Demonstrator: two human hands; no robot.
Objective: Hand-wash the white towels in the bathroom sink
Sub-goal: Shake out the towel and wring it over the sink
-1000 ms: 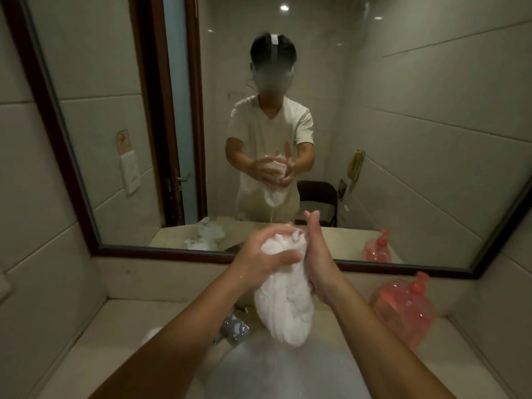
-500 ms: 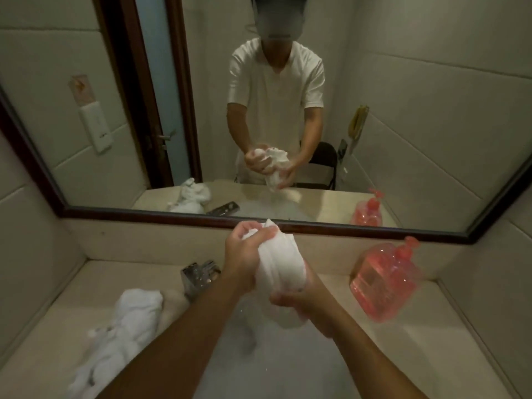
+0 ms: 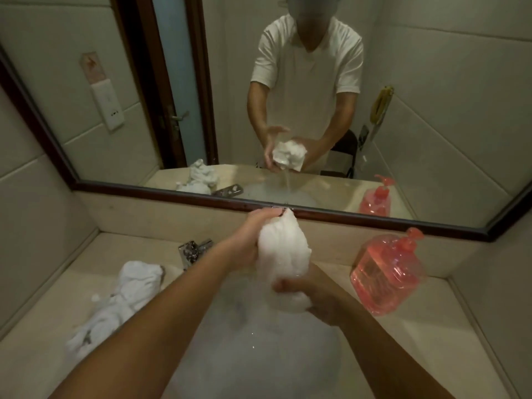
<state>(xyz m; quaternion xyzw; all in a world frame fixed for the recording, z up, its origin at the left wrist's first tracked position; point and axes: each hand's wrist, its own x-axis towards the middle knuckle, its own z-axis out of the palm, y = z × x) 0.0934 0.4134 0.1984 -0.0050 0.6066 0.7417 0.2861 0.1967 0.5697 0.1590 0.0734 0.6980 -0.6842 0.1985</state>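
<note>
A wet white towel (image 3: 283, 249) is bunched upright above the foamy sink (image 3: 259, 349). My left hand (image 3: 253, 240) grips its upper part from the left. My right hand (image 3: 313, 295) wraps round its lower end from below, fingers curled. In the mirror, water runs from the towel down into the sink. A second white towel (image 3: 115, 303) lies crumpled on the counter to the left of the sink, apart from both hands.
A chrome tap (image 3: 191, 250) stands behind the sink at the left. A pink soap pump bottle (image 3: 387, 273) sits on the beige counter (image 3: 417, 341) at the right. A wide dark-framed mirror (image 3: 316, 208) runs along the back wall.
My right hand has slid from the towel's top to its lower end and squeezes it, and both hands have come lower over the sink. The view has tilted down, showing the counter towel.
</note>
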